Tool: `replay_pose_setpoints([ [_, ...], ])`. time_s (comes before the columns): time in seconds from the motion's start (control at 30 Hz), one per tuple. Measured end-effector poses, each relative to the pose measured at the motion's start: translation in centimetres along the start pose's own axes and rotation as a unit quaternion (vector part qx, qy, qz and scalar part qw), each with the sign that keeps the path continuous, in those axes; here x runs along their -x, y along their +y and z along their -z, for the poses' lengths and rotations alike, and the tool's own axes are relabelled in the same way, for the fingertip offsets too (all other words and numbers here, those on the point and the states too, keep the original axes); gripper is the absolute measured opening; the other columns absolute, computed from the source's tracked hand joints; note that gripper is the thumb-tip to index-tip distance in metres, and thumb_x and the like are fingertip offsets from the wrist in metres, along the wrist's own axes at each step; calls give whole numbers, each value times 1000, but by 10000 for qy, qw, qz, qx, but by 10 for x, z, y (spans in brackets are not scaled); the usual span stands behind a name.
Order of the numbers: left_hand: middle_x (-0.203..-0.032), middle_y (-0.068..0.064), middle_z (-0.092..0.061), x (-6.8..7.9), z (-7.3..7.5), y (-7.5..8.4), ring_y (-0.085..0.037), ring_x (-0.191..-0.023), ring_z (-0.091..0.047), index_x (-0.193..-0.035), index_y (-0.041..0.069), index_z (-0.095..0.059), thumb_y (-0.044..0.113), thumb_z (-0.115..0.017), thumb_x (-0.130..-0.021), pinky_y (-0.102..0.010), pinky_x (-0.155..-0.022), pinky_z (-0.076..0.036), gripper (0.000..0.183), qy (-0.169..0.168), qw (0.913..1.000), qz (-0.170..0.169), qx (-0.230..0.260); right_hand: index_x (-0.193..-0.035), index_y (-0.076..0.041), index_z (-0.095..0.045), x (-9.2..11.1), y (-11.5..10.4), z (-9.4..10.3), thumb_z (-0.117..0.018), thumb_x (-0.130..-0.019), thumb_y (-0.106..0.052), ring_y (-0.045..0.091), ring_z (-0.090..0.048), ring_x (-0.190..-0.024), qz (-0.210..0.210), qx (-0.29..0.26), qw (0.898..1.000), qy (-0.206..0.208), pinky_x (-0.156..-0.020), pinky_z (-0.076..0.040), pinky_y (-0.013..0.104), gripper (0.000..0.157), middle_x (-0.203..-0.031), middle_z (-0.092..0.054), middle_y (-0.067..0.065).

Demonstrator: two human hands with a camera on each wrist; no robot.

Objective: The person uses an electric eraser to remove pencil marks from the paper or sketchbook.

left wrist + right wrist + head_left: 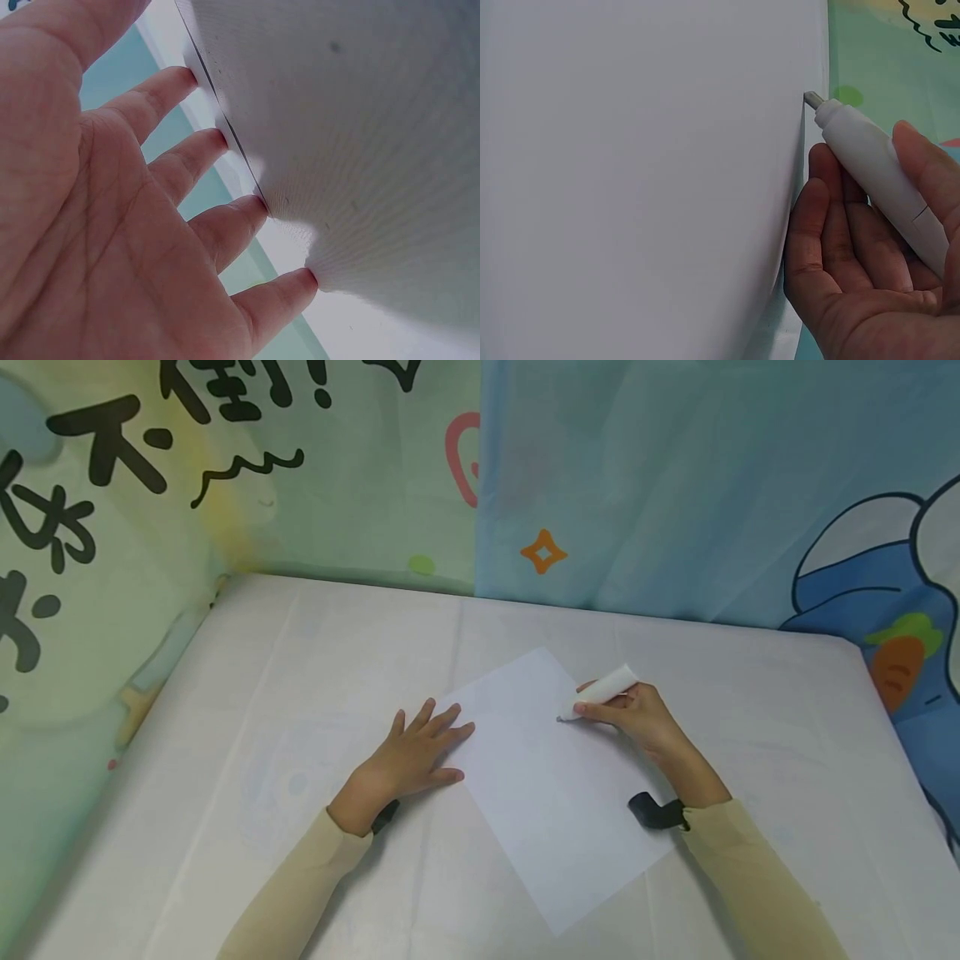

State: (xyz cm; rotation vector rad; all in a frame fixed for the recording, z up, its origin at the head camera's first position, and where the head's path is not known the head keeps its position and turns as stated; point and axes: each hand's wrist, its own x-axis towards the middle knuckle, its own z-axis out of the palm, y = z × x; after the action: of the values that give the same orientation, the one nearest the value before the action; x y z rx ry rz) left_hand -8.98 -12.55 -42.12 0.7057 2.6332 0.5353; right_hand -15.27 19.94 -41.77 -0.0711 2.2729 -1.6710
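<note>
A plain white sheet of paper (525, 793) lies turned at an angle on the white-covered table. My right hand (637, 718) grips a thick white pen (609, 685) between thumb and fingers. Its narrow grey metal tip points down and left, right at the paper near its upper right edge. In the right wrist view the pen (870, 161) slants up to the left, and the curled fingers lie beside the sheet's edge. My left hand (412, 752) rests with spread fingers at the paper's left corner. The left wrist view shows its fingertips (251, 206) pressing there.
A white cloth (300, 693) covers the table. Printed curtains (675, 485) in green and blue hang behind its far edge and along the left side. A black strap piece (656, 812) sticks out at the right wrist, over the paper's right corner.
</note>
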Motion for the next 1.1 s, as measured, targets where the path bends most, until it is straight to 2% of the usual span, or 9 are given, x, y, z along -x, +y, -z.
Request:
replay_pose_setpoints([
  [0.17,-162,-12,-20,0,-1,0,-41,-149,-7,-151,14,-38,36,-63,-94,-68,-112,-10,66,14,10000,7,3,-117,10,-60,0,0,-1,-75,-85,-7,-4,-64,-91,53,-35,10000,-18,-81,-48,12,39,-91,-69,-22],
  [0.4,-161,-13,-21,0,0,0,-41,-148,-8,-150,14,-39,37,-62,-94,-68,-112,-12,65,34,10000,-34,-50,-115,5,-63,0,-2,-1,-76,-85,-12,-4,-62,-90,-51,179,9998,116,-79,-46,13,37,-89,-67,-22],
  [0.6,-161,-13,-22,-1,-1,0,-41,-148,-9,-150,14,-39,37,-62,-95,-69,-111,-13,65,54,9999,-39,-91,-117,8,-60,-1,-3,-1,-76,-85,-12,-3,-62,-89,-35,212,9997,154,-78,-47,14,41,-89,-67,-22],
  [0.87,-161,-13,-23,-1,0,-1,-41,-148,-11,-150,14,-40,37,-62,-94,-68,-111,-14,64,60,9999,-33,-133,-117,5,-62,-2,-3,-1,-77,-85,-15,-3,-62,-91,-84,229,9997,84,-81,-45,14,40,-90,-68,-21],
  [1.1,-160,-13,-24,-2,-1,-2,-41,-148,-11,-150,14,-40,37,-63,-94,-69,-111,-14,64,47,9998,-33,-174,-118,7,-60,-2,-4,-2,-76,-85,-14,-4,-61,-92,-69,260,9996,72,-82,-44,14,43,-91,-67,-22],
])
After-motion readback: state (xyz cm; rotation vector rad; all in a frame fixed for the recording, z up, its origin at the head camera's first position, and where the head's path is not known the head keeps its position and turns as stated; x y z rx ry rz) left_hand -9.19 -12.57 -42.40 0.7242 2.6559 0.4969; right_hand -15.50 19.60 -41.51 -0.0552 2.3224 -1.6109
